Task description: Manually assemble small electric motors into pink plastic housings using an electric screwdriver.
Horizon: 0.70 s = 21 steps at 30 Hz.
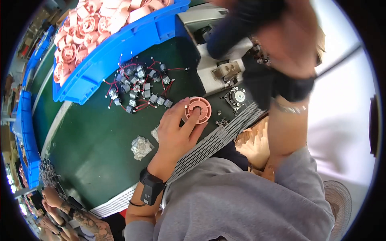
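My left hand (177,130) grips a pink round plastic part (198,109) against the green table top (92,148), thumb and fingers over its rim and hub. A black band sits on that wrist. My right hand (295,44) is raised close to the camera and blurred, with a black wrap at the wrist. A dark blurred shape (241,18) lies by its fingers; whether the hand grips it is unclear. A black round part with a white centre (237,96) lies just right of the pink part.
A blue bin (120,52) full of pink parts stands at the far left. Several small motors with red wires (138,88) are scattered beside it. A white fixture (221,68), loose screws (221,121), a small plastic bag (140,147), and a perforated edge strip (213,140) surround my hands. Another person's arm (80,221) shows at lower left.
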Tool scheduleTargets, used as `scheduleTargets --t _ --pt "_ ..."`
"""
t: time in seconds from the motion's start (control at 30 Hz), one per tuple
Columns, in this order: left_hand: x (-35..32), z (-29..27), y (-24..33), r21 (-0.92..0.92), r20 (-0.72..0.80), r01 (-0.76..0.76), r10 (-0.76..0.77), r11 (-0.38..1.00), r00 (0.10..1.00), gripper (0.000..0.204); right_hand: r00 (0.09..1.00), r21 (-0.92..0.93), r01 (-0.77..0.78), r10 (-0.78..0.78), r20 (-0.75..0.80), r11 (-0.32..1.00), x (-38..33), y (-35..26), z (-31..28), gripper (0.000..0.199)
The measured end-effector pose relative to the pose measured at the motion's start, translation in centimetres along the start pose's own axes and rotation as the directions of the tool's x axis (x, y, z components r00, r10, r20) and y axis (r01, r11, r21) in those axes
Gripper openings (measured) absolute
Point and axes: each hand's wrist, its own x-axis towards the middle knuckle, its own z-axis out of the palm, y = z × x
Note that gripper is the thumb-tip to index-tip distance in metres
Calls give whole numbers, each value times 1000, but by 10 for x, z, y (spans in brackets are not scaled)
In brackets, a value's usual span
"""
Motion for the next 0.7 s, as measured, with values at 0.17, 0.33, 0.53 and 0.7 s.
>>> scheduleTargets --t 0.17,0.33,0.53,0.7 --pt "-4 -5 -6 10 0 -2 2 1000 1000 43 951 -95 -113 80 -298 989 -46 25 -18 45" --pt "-3 -2 -6 12 -17 -12 12 1000 1000 38 950 -34 -117 102 -295 993 -55 41 -39 44" --pt "-5 0 -6 -3 -12 -6 6 1000 1000 40 950 -47 -126 107 -293 991 -60 47 -42 44" --pt "-6 0 -6 -6 -12 4 -4 1000 1000 40 927 -30 -128 109 -358 991 -65 49 -39 46"
